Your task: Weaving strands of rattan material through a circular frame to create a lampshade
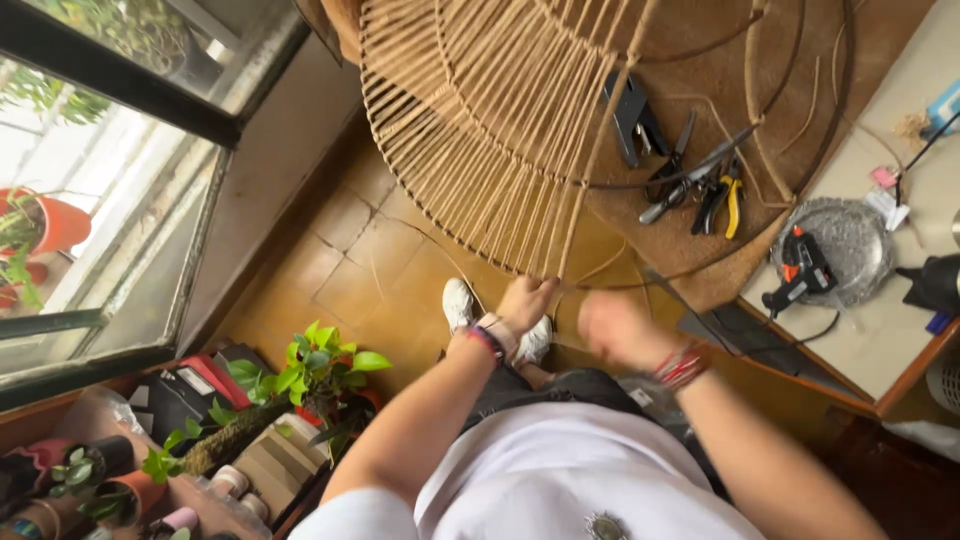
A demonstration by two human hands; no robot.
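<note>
A big round frame (480,130) wound with tan cord is seen at the far side, leaning over the brown tiled floor (350,270). Its near edge is touched by the left hand (525,300). The fingers of this hand are curled in and pinched on a thin strand of cord (590,160) that runs up across the frame. The right hand (615,328) is held just to the right of it, near the frame's edge. It is blurred, so how far its fingers are closed cannot be told, and it cannot be told if anything is held in it. Red bands are worn on both wrists.

White shoes (460,305) are seen on the floor just below the left hand. Farther off, on a brown mat, scissors (672,180) and yellow-handled pliers (730,195) are laid under the frame's rings. On the right, a glue gun (800,265) is set on a silver tray (860,225) on a table (850,340). On the near left, a leafy green plant (315,370) is placed by the window (120,220).
</note>
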